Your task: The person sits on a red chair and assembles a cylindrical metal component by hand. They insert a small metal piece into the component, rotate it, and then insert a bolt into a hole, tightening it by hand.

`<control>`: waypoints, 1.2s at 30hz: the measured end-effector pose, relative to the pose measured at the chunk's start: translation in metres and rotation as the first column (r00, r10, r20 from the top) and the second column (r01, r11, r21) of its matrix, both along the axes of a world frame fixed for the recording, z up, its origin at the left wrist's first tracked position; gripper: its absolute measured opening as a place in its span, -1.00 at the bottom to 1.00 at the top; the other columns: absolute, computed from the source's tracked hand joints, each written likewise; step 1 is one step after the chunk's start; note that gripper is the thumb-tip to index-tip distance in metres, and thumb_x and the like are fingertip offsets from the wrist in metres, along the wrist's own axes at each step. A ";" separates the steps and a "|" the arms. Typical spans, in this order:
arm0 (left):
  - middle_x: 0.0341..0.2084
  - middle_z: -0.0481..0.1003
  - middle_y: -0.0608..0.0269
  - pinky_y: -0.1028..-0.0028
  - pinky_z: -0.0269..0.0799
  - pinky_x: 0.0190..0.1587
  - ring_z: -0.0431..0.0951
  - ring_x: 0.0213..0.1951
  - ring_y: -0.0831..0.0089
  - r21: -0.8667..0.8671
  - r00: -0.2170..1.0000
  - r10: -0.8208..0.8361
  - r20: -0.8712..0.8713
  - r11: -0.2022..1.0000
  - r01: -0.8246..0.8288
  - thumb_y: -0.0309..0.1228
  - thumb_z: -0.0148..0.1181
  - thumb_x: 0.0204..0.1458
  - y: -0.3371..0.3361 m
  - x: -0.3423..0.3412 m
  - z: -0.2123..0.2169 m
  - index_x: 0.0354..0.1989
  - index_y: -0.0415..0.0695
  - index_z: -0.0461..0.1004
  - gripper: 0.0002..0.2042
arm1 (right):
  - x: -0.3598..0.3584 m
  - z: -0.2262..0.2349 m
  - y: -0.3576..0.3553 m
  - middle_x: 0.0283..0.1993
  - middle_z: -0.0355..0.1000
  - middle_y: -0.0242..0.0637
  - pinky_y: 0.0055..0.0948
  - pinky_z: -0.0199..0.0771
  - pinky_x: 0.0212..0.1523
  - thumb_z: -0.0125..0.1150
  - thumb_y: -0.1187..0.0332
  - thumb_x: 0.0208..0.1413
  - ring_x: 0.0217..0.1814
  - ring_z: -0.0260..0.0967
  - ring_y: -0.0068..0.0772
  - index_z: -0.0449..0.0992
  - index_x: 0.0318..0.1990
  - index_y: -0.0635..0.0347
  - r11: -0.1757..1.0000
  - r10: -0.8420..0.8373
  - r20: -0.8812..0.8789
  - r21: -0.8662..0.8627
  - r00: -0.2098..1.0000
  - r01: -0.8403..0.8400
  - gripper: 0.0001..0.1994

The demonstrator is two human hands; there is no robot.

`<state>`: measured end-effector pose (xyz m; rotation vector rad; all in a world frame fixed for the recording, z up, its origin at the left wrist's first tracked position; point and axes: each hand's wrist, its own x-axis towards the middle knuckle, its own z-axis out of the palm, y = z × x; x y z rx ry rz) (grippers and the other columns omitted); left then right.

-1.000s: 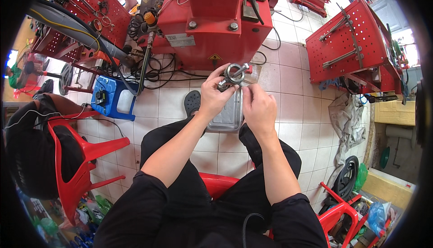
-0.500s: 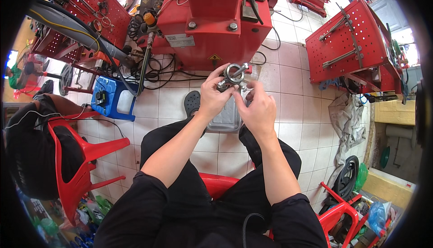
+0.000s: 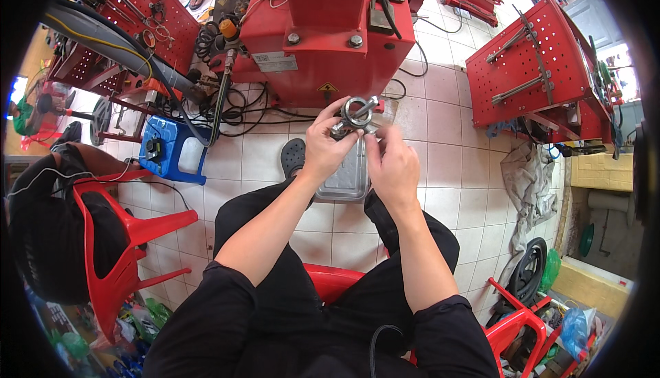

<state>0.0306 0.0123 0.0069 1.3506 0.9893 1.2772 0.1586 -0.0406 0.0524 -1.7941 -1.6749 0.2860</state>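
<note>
Metal part (image 3: 362, 111) is pinched by the left hand (image 3: 326, 144) toward the far edge of the tray (image 3: 344, 180); the right hand (image 3: 394, 165) is curled beside it, grip unclear.

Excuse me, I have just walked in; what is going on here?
A seated person holds a ring-shaped metal part in the left hand. The right hand is at the part's lower right side; whether it grips anything is unclear. Beneath the hands is a grey tray, with a red machine standing just beyond.
</note>
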 end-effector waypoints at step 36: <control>0.05 0.41 0.18 0.51 0.37 -0.02 0.46 0.00 0.45 0.007 1.000 -0.004 -0.020 1.000 0.004 -0.63 0.28 -0.22 0.000 0.000 0.001 -0.31 -0.28 0.58 -0.78 | -0.005 0.008 -0.002 -0.60 0.42 -0.22 -0.30 0.21 -0.47 0.15 0.30 0.09 -0.59 0.36 -0.14 0.43 -0.37 0.21 0.998 -0.031 -0.109 -0.055 0.994 0.025 -0.84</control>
